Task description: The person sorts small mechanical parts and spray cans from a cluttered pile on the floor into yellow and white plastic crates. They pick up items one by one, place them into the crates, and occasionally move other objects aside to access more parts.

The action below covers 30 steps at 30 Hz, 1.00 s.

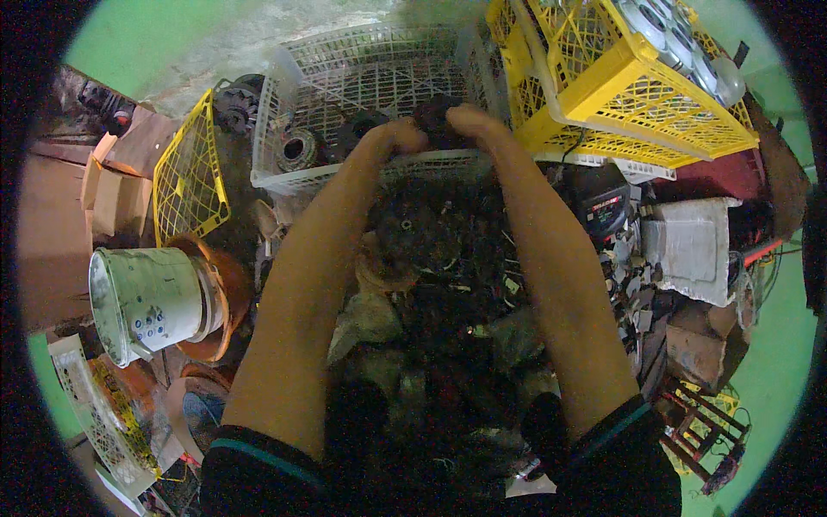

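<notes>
Both arms reach forward to the near side of a white plastic mesh crate [379,53]. Between my hands is a dark, round metal part [435,115], its details lost in shadow. My right hand [472,122] closes on its right side. My left hand [403,136] is curled at its left side, with the fingertips hidden. Left of my left hand, another dark round part [360,127] lies in the crate. A ring-shaped metal part [297,151] with a hollow centre sits in the crate's near left corner.
A yellow crate [620,112] with silvery round parts [663,34] stands tilted at the right. A yellow mesh panel [191,177] and a white bucket [155,297] are at the left. Dark, jumbled scrap [431,241] lies below my arms. A whitish container [689,250] stands farther right.
</notes>
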Each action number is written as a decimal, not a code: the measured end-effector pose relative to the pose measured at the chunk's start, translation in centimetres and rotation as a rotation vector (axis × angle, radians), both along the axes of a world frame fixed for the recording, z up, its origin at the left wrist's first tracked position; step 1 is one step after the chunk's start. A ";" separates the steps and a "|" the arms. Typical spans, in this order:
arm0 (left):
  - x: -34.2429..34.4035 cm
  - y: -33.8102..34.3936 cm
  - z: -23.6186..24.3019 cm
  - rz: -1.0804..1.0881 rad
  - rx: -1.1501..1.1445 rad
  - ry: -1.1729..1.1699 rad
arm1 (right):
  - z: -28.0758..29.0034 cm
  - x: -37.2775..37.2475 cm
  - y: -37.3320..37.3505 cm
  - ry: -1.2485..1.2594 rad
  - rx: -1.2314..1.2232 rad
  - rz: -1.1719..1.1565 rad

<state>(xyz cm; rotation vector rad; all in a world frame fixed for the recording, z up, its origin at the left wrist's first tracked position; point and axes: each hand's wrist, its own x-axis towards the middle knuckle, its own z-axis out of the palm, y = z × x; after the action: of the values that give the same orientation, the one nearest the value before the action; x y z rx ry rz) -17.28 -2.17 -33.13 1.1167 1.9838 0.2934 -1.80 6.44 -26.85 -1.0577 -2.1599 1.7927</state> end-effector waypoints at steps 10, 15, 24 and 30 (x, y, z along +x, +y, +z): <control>-1.5 -0.5 1.1 -0.112 0.165 -0.234 | 0.3 -2.1 -1.0 -0.095 0.106 -0.124; -1.9 1.4 -1.0 -0.230 0.095 -0.083 | -0.3 -3.5 0.2 -0.410 0.354 -0.109; -5.3 5.8 -6.6 -0.549 0.064 0.481 | -0.8 -5.7 1.6 -0.568 0.534 0.018; 0.1 3.8 3.6 -0.155 0.161 0.274 | 6.7 -2.3 0.9 -0.514 0.484 0.118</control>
<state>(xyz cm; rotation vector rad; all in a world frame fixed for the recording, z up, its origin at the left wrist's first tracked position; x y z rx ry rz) -17.17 1.66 -29.56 1.4714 2.1239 0.2312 -4.08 7.37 -20.16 -1.3806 -2.7943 0.9964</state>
